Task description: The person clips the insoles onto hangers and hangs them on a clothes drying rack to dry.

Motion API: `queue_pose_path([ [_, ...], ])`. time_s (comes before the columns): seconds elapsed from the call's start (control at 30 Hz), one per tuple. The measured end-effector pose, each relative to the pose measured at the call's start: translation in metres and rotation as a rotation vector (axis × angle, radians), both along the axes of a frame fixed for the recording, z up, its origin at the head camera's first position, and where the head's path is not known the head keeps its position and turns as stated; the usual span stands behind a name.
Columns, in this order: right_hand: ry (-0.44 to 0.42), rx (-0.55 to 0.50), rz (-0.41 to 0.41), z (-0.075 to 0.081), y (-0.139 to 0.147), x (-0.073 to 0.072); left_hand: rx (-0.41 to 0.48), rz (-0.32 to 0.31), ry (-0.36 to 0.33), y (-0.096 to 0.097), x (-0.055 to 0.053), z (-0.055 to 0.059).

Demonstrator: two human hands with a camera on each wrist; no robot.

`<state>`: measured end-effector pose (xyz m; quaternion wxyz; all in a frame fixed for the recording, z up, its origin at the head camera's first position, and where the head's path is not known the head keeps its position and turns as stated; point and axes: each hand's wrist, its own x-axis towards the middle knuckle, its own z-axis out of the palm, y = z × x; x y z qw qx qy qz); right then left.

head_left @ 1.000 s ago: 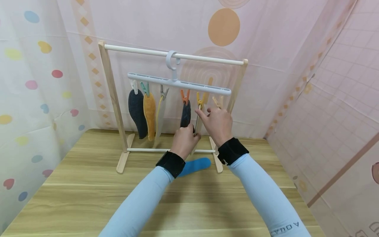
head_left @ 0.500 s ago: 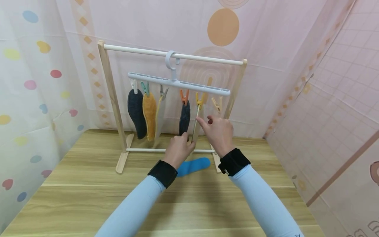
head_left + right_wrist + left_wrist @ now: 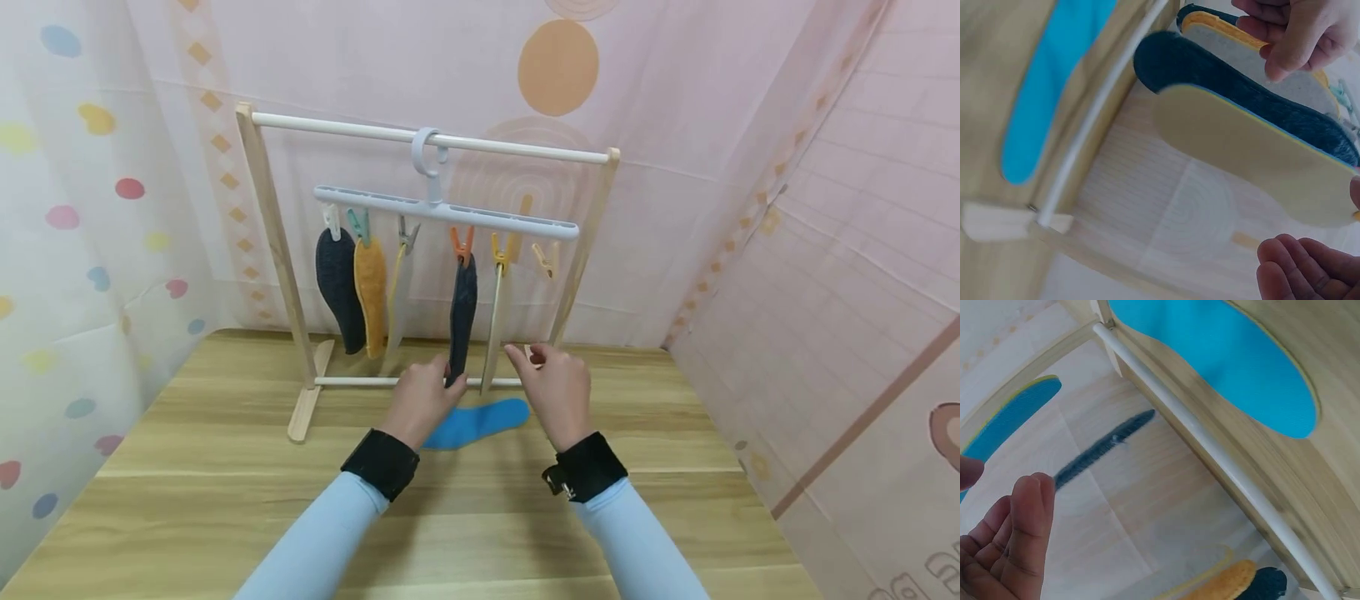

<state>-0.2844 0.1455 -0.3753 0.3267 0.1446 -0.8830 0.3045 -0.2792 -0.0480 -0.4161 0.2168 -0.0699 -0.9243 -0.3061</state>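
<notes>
Insoles hang by clips from a pale blue hanger (image 3: 517, 219). My left hand (image 3: 423, 400) is by the lower end of a dark insole (image 3: 463, 304) under the orange clip (image 3: 462, 245); its thumb and fingers stand apart with nothing between them in the left wrist view. My right hand (image 3: 557, 387), fingers loosely bent and holding nothing, is to the right of a thin insole (image 3: 492, 325) seen edge-on under the yellow clip (image 3: 500, 252). That insole shows a beige face (image 3: 1247, 150) in the right wrist view. A blue insole (image 3: 480, 423) lies on the table below the hands.
A wooden rack with a white top rod (image 3: 337, 127) and lower rod (image 3: 356, 381) carries the hanger. Dark (image 3: 337, 283), orange (image 3: 371, 292) and pale (image 3: 402, 292) insoles hang at left. A cream clip (image 3: 546, 261) hangs at right with nothing in it.
Both hands have moved down, the left also leftward, away from the insole under the yellow clip. That insole and the dark one now hang in fuller view.
</notes>
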Motion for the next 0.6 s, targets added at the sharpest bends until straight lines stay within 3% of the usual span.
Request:
queue_pose_path([
  [0.2, -0.08, -0.085, -0.019, -0.019, 0.006, 0.011, -0.044, 0.005, 0.039, -0.009, 0.007, -0.008],
  [0.4, -0.13, -0.095, -0.039, -0.036, 0.011, 0.019, -0.121, 0.05, -0.067, -0.019, 0.019, -0.013],
  [0.6, -0.166, -0.008, -0.064, -0.056, 0.02, 0.022, -0.176, 0.055, -0.114, -0.032, 0.029, -0.02],
])
